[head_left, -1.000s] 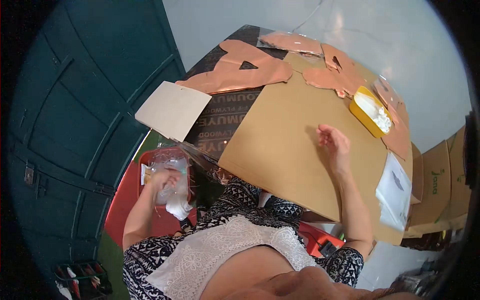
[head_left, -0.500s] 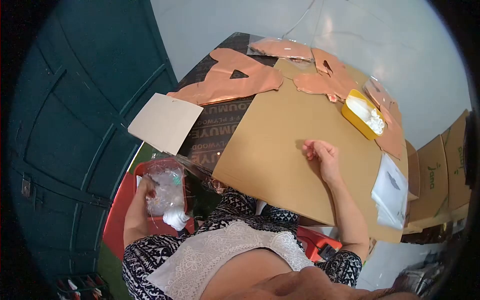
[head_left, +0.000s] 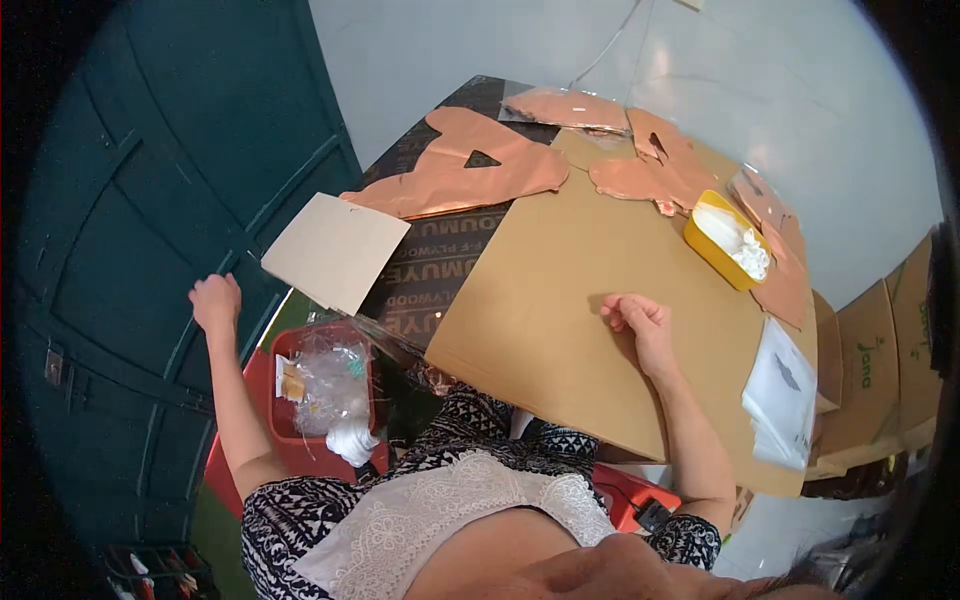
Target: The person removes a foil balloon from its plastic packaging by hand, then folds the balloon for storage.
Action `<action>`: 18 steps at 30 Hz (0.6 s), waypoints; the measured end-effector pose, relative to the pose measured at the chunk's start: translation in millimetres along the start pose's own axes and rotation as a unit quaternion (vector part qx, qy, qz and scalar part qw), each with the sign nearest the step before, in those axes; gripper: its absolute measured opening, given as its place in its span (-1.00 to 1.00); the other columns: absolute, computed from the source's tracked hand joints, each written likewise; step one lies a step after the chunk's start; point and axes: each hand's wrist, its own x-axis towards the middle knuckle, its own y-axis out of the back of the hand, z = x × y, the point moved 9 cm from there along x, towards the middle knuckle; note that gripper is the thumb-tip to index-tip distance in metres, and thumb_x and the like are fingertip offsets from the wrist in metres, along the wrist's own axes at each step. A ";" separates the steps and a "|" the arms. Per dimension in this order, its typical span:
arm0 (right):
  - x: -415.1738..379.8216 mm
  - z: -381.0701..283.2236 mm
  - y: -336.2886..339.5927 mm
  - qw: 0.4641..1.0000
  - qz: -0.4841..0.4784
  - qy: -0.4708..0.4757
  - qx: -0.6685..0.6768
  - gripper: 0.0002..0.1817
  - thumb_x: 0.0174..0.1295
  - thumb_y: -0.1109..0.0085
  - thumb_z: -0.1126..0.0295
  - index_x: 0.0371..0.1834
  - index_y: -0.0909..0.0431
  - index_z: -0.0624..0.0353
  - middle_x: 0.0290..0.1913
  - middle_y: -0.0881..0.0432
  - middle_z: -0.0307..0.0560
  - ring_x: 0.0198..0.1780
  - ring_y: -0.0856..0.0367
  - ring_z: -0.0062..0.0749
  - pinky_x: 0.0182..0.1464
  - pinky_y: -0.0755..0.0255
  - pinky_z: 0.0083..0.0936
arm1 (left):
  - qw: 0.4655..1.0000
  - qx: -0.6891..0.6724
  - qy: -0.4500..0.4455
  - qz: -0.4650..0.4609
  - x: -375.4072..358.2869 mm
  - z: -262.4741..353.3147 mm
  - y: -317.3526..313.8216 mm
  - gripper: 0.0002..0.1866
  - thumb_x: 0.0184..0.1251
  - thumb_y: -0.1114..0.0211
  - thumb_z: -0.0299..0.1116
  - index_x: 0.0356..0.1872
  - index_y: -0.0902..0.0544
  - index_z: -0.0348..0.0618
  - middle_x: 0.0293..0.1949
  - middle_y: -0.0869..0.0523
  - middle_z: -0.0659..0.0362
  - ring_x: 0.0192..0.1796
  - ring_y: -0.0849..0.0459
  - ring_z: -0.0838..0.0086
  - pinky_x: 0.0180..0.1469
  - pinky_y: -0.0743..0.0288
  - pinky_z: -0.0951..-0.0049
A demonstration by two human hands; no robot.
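My left hand is raised out to the left in front of the dark green door, loosely curled, with nothing in it. Below it a red bin holds crumpled clear plastic bags and white scraps. My right hand rests with curled fingers on a large brown cardboard sheet that covers the table; it holds nothing.
Copper foil balloon shapes lie at the table's far side. A yellow tray with white pieces sits at the right. A pale card overhangs the left edge. White sheets and cardboard boxes are at the right.
My left hand has left the plastic bags in the red bin and risen up and left toward the door. My right hand has drawn back slightly and settled on the cardboard.
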 end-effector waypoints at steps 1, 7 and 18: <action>-0.7 -0.8 -1.7 1.000 -0.005 -0.001 0.012 -0.74 0.45 -0.02 0.38 -0.17 -0.68 0.33 -0.28 -0.73 -0.16 -0.34 -0.49 -0.67 -0.21 -0.40 -0.69 | 0.999 0.021 -0.016 0.033 -2.7 16.8 21.6 -0.62 0.32 -0.23 -0.09 -0.15 -0.67 -0.25 0.10 -0.62 -0.21 0.14 -0.59 -0.08 0.07 -0.52 -0.03; -2.4 2.7 -1.4 1.000 -0.017 0.002 0.018 -0.73 0.46 -0.02 0.35 -0.17 -0.69 0.29 -0.27 -0.72 -0.22 -0.32 -0.47 -0.70 -0.23 -0.39 -0.70 | 0.910 -0.144 -0.294 0.254 -49.1 147.5 116.2 -0.62 0.21 -0.32 -0.23 -0.05 -0.66 -0.29 0.17 -0.54 -0.18 0.23 -0.48 -0.02 0.27 -0.28 -0.01; 0.2 3.3 -6.1 1.000 -0.021 -0.001 -0.023 -0.71 0.47 0.00 0.33 -0.19 -0.68 0.29 -0.27 -0.71 -0.24 -0.33 -0.46 -0.70 -0.19 -0.39 -0.70 | 0.740 -0.190 -0.645 0.010 -146.9 411.2 131.8 -0.71 0.10 -0.37 -0.26 -0.39 -0.69 -0.36 -0.23 -0.70 -0.09 0.06 -0.59 0.03 0.12 -0.45 0.09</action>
